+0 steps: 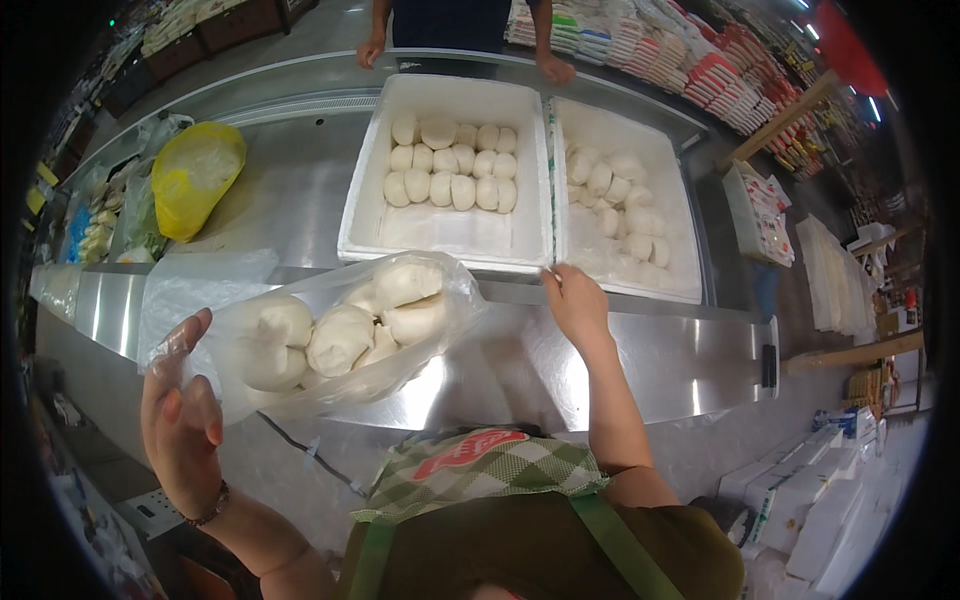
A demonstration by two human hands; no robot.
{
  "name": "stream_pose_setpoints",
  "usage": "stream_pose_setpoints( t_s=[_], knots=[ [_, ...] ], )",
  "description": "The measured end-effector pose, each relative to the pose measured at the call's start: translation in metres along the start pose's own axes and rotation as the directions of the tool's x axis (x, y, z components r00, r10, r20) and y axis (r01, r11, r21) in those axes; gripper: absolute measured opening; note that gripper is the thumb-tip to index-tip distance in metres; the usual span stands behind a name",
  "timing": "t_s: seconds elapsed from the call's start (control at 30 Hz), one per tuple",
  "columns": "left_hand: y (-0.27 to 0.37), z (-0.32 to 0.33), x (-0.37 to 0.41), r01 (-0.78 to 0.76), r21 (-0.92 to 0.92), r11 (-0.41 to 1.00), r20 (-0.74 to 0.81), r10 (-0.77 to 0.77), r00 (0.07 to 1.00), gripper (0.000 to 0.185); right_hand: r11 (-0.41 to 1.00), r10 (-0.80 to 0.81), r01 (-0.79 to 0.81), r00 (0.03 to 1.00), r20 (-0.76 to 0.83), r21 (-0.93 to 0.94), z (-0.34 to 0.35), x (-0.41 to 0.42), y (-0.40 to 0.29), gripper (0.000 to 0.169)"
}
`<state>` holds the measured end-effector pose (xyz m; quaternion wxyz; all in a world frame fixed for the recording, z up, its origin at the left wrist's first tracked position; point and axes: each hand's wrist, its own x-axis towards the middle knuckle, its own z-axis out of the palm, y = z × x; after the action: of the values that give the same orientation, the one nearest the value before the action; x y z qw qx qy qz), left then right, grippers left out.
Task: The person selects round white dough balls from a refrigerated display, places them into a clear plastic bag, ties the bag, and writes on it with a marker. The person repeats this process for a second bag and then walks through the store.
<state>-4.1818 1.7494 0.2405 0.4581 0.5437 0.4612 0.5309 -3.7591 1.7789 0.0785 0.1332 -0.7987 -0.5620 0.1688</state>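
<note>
A clear plastic bag [345, 337] filled with several round white dough pieces, like steamed buns, lies on the steel ledge [645, 367]. My left hand [184, 412] holds the bag at its left end, with thin film stretched over the fingertips. At the near edge between two white foam boxes is my right hand [577, 304], its fingertips drawn together at the rim; whether they pinch anything is unclear. The left foam box [352, 187] contains white buns [442, 189] in rows. Looser buns [637, 217], partly under clear film, lie in the right foam box [682, 225].
A yellow plastic bag [199, 180] and bagged produce [97, 232] are at the left of the steel counter. Across the counter stands a person [450, 26], both hands at its far rail. Packaged goods [720, 82] are stacked behind; white foam boxes [810, 487] stand at lower right.
</note>
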Motion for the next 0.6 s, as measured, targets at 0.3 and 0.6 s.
stream_pose_setpoints(
  t_s=[0.3,0.6],
  knots=[
    [0.004,-0.013,-0.013,0.068,-0.002,0.998,-0.04,-0.068,0.997,0.074,0.877,-0.288,0.273,0.957,-0.022,0.395,0.008,0.005,-0.095,0.032],
    [0.002,-0.034,-0.027,0.136,-0.069,0.988,0.116,-0.127,0.985,0.076,0.254,-0.009,-0.212,0.975,0.222,0.944,0.005,-0.01,-0.102,0.02]
  ],
)
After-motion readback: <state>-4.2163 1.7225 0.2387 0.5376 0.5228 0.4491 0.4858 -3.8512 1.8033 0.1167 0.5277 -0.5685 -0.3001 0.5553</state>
